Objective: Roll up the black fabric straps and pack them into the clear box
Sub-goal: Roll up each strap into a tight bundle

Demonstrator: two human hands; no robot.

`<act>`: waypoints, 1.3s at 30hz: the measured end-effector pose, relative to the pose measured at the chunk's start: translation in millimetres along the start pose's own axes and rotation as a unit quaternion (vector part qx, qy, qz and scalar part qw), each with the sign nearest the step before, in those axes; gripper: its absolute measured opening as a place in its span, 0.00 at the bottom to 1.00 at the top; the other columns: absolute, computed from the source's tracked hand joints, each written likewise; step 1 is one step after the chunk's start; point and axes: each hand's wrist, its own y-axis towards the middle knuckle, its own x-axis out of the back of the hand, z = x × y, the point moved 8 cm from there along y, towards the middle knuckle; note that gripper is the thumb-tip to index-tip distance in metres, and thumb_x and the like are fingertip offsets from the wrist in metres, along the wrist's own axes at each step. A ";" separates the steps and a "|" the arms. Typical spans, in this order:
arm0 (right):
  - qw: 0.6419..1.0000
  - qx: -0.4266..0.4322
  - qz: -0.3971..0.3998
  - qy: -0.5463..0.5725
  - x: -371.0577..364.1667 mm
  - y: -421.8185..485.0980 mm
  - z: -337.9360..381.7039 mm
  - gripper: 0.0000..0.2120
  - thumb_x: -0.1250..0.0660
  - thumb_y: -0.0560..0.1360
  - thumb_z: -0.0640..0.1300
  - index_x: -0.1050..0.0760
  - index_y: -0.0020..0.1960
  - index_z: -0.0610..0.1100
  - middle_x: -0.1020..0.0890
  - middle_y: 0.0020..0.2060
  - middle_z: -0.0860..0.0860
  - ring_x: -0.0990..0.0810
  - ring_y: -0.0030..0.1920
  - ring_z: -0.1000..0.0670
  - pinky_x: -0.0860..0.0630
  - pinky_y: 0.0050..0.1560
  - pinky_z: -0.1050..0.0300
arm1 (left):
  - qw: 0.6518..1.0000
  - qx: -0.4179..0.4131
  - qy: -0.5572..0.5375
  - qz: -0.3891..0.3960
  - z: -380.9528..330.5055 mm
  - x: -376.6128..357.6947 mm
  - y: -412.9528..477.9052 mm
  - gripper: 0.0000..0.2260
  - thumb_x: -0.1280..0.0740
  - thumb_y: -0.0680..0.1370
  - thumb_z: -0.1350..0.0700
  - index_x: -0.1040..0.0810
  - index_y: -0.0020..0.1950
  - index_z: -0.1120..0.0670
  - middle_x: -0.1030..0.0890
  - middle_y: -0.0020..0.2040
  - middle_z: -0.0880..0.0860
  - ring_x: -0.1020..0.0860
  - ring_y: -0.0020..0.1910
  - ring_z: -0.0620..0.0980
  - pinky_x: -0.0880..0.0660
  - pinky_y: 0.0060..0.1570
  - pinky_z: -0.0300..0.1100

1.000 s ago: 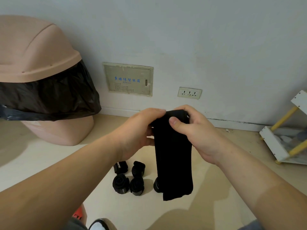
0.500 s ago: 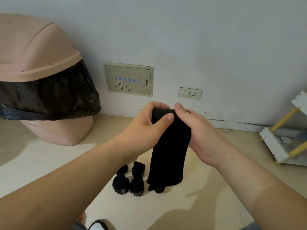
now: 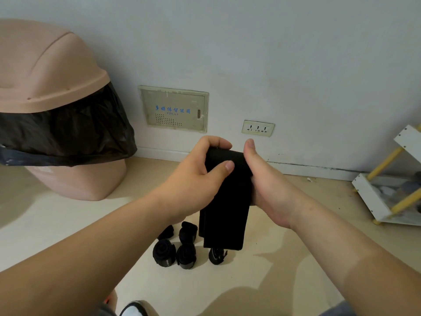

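I hold a black fabric strap (image 3: 227, 201) in the air in front of me, its top wound into a roll and its loose end hanging down. My left hand (image 3: 200, 179) grips the roll from the left, thumb across its front. My right hand (image 3: 264, 179) holds the roll's right end, thumb up along the side and fingers hidden behind the fabric. On the floor below lie several rolled black straps (image 3: 164, 252). No clear box is in view.
A pink bin with a black liner (image 3: 57, 133) stands at the left against the wall. A white and yellow rack (image 3: 387, 190) stands at the right. A wall panel (image 3: 173, 109) and socket (image 3: 257, 128) sit low on the wall. My shoe (image 3: 134, 310) shows at the bottom.
The hanging end has become shorter as the roll at the top grew. My left thumb came over the front of the roll and my right hand shifted to its right end.
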 end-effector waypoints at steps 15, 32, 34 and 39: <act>0.998 0.057 -0.024 0.009 15.5 3.8 5.7 0.16 0.38 0.87 0.53 0.20 0.68 0.47 0.12 0.60 0.47 0.14 0.62 0.44 0.19 0.66 0.38 | 0.987 0.130 -0.078 0.047 28.5 1.9 5.6 0.22 0.27 0.75 0.47 0.21 0.69 0.48 0.14 0.61 0.53 0.14 0.60 0.53 0.18 0.59 0.53; 0.998 -0.021 0.030 0.054 -0.3 3.4 -0.2 0.29 0.43 0.83 0.69 0.17 0.66 0.51 0.12 0.59 0.47 0.12 0.60 0.45 0.20 0.68 0.39 | 0.998 -0.023 0.051 0.019 4.0 4.6 6.0 0.16 0.29 0.82 0.61 0.24 0.64 0.44 0.16 0.54 0.49 0.15 0.54 0.48 0.16 0.53 0.44; 0.999 -0.025 0.021 0.040 1.1 4.1 -1.4 0.29 0.43 0.82 0.70 0.17 0.66 0.50 0.11 0.58 0.47 0.12 0.59 0.45 0.19 0.66 0.40 | 0.996 -0.041 0.076 0.020 2.8 1.7 4.3 0.18 0.27 0.80 0.63 0.23 0.63 0.44 0.16 0.53 0.47 0.15 0.54 0.48 0.16 0.56 0.46; 0.995 0.008 -0.033 0.091 9.8 4.7 4.7 0.23 0.31 0.80 0.61 0.20 0.65 0.44 0.12 0.58 0.42 0.12 0.57 0.41 0.16 0.61 0.39 | 0.999 0.023 0.025 -0.018 11.1 8.1 6.1 0.23 0.20 0.72 0.56 0.23 0.64 0.45 0.17 0.59 0.50 0.15 0.55 0.50 0.16 0.59 0.51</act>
